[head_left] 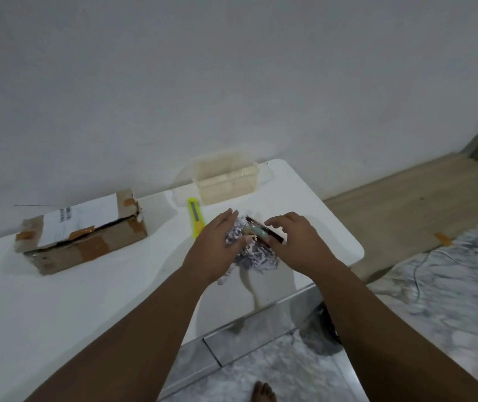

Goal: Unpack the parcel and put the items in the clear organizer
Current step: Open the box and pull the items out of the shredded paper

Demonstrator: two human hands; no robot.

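Note:
A cardboard parcel (81,237) with orange tape and a white label lies at the left of the white table, its top flap slit. The clear organizer (226,181) stands at the table's far edge, near the wall. Between my hands is a wad of shredded paper (253,255) wrapped around a small item (263,235) with a dark edge and a pale green part. My left hand (217,246) presses its fingers against the wad's left side. My right hand (298,242) grips the item from the right.
A yellow utility knife (195,217) lies on the white table (86,300) just left of my left hand, in front of the organizer. The table's right edge is close to my right hand. Beyond it are a tiled floor, a wooden board and a cable.

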